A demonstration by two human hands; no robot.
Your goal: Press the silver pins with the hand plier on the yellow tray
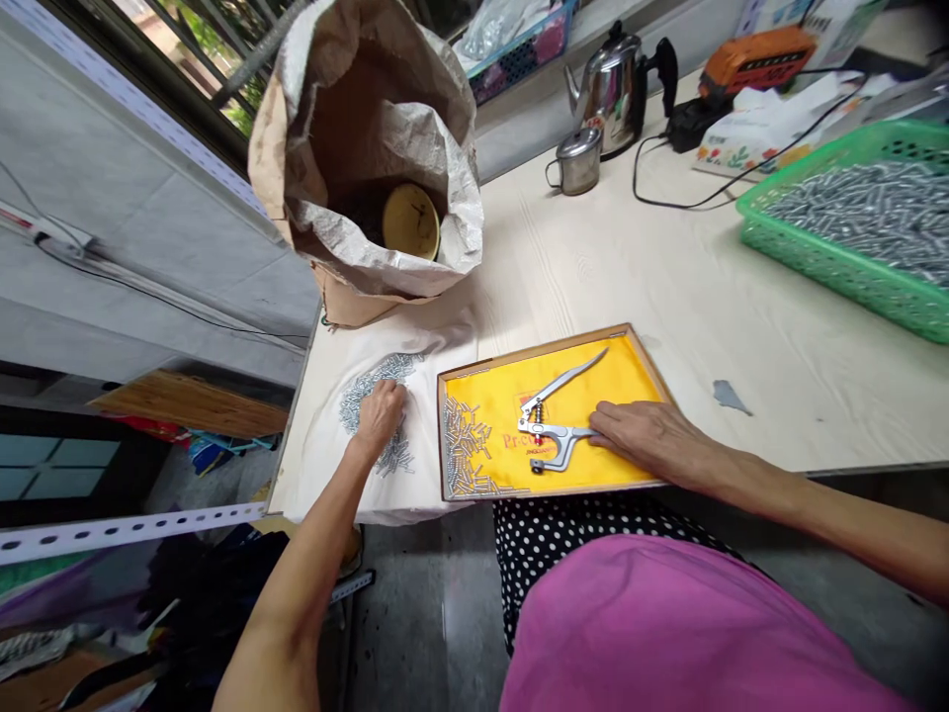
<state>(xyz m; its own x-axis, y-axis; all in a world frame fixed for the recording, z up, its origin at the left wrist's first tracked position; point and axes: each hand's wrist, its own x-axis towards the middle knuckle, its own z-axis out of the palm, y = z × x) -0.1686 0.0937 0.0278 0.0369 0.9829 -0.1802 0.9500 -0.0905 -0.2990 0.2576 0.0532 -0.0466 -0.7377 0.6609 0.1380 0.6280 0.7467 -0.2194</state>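
My left hand [381, 413] is over a loose pile of small silver metal pins [358, 396] on a white cloth [318, 465]. Its fingers are closed and point down into the pile; whatever lies between them is hidden. With my right hand [644, 435] I grip one handle end of silver hand pliers [558, 435], whose other handle stands spread upward. The pliers lie above the yellow bottom of a shallow tray [549, 354]. More metal pins, longer-looking ones [464, 445], are heaped at the tray's left end.
Behind the pile stands an open woven sack [445, 168] with a round yellowish container [410, 222] inside. A green basket [830, 259] of metal pieces is at the right. Farther back are a steel kettle [612, 89], a lidded metal cup [578, 163] and a black cable [686, 206].
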